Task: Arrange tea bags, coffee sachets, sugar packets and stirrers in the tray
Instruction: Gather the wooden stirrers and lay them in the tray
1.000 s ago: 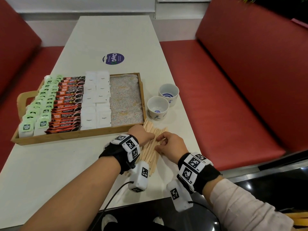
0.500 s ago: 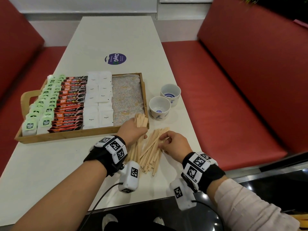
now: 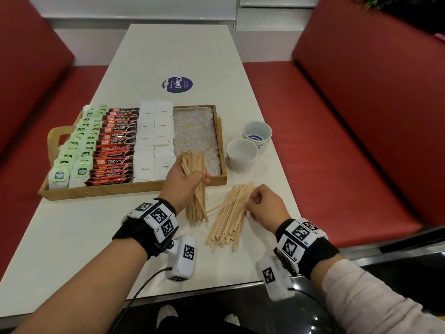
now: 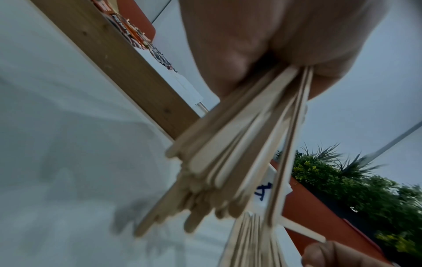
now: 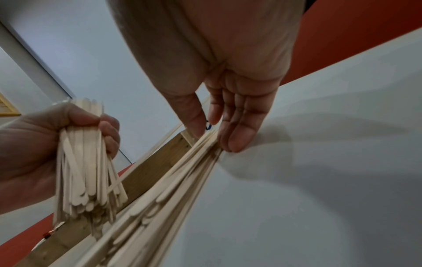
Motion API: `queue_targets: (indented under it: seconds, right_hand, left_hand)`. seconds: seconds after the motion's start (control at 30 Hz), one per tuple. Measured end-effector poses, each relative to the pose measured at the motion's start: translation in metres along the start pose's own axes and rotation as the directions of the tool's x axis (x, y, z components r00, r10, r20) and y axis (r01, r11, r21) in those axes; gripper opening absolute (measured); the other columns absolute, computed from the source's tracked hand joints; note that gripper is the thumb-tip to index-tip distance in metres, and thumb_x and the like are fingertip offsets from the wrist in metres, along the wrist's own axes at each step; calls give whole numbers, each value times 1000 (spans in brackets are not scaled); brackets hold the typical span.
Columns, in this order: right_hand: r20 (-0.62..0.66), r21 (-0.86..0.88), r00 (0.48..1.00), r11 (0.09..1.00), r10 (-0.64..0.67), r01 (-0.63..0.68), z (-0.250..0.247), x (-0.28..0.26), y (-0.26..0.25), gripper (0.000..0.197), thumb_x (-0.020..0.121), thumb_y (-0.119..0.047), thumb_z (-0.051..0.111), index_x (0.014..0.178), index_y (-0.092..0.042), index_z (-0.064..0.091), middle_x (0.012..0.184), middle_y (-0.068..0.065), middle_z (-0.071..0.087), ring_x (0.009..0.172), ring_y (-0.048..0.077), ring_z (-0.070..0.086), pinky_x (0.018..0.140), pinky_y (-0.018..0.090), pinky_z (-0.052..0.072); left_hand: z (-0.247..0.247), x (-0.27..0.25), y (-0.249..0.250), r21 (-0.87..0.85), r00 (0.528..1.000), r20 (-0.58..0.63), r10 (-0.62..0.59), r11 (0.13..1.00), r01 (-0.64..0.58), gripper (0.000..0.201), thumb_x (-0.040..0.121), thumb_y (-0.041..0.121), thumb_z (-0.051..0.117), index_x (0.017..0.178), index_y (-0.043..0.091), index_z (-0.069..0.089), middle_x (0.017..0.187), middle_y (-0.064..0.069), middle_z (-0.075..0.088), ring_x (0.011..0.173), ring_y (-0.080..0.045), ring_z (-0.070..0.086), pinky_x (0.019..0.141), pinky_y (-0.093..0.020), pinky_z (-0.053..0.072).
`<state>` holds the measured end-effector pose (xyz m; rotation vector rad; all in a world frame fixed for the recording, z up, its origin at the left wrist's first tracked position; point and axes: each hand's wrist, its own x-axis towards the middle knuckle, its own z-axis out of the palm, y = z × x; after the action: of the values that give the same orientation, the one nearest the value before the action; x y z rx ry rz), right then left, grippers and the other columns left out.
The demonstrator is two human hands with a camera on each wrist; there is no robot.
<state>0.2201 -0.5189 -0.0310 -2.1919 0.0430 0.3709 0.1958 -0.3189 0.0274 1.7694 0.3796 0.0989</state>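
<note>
A wooden tray (image 3: 132,190) holds rows of green tea bags (image 3: 79,145), red coffee sachets (image 3: 115,150) and white sugar packets (image 3: 154,138); its right section shows only a speckled liner (image 3: 197,131). My left hand (image 3: 190,178) grips a bundle of wooden stirrers (image 3: 195,162) upright over the tray's front right corner, lifted off the table. The wrist views show the same bundle (image 4: 239,144) (image 5: 84,162). More stirrers lie in a pile (image 3: 228,215) on the table. My right hand (image 3: 251,202) pinches the pile's far end (image 5: 200,144) between thumb and fingers.
Two white cups (image 3: 240,154) (image 3: 257,135) stand just right of the tray. A round purple sticker (image 3: 177,84) sits on the white table (image 3: 72,237) beyond it. Red bench seats (image 3: 325,141) flank the table. The near table edge runs under my wrists.
My left hand took a bundle of stirrers from the pile, lifted it and moved it left and forward to the tray's corner. My right hand stayed on the remaining pile.
</note>
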Motion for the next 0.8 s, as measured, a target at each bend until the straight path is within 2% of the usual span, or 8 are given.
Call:
queue_targets:
  seconds: [0.07,0.13,0.2,0.33,0.47,0.57,0.67,0.8]
  right_hand:
    - [-10,-1,1000,1000,15,-15,1,0,-1,16,82,-14,60,80,-23,47,75,-1,58,73,25,61,73,37,52]
    - [-30,6,999,999,41,-41,3,-1,-5,12,82,-15,57,79,-22,48,78,4,62,73,25,60,75,39,52]
    - [-53,30,995,996,84,-83,6,-1,-11,11,86,-24,54,77,-20,48,85,9,66,75,27,59,77,42,51]
    - [-74,-80,985,984,157,-162,13,2,-25,41,92,-55,43,76,-17,47,88,9,65,85,29,60,77,37,46]
    - [-130,-205,977,959,171,-195,18,5,-37,47,96,-50,40,67,-14,47,81,8,57,83,26,53,69,29,34]
    - [-171,-5,970,984,173,-177,22,7,-40,44,95,-41,49,80,-2,61,79,12,64,75,28,57,70,34,41]
    - [-177,281,975,956,136,-82,20,-4,-53,33,93,-32,56,74,-6,58,61,4,58,51,17,47,54,29,39]
    - [-203,380,979,918,-36,112,18,-21,-88,25,91,-20,61,69,-9,54,59,6,59,44,13,47,46,22,40]
  left_hand:
    - [-4,0,-1,-11,999,-20,30,1000,-30,16,87,-2,51,102,-7,56,73,-4,63,58,1,63,59,-11,48]
    - [-7,-1,-2,-42,998,-29,53,998,-54,15,88,-4,52,102,-5,55,74,-5,62,55,2,62,55,-8,46]
    - [-10,-3,-3,-71,998,-25,62,995,-64,14,88,-4,53,102,-2,54,76,-5,61,54,3,62,55,-8,46]
    - [-14,-4,-3,-86,996,-3,86,993,-86,14,88,-4,53,101,-2,55,76,-3,61,56,5,61,56,-6,45]
    - [-13,-7,-4,-107,994,51,95,990,-89,13,87,-3,55,98,5,55,76,-1,62,57,4,62,59,-7,47]
    - [-14,-4,-7,-115,992,77,101,989,-92,18,87,-2,56,105,0,54,76,-1,63,58,3,62,61,-9,48]
    - [-19,0,-9,-93,988,99,118,990,-108,21,86,2,57,107,-1,55,76,2,65,64,-3,65,66,-14,50]
    - [-26,3,-8,-83,976,133,172,983,-162,32,82,15,61,106,-6,56,78,-3,66,69,-4,65,70,-12,49]
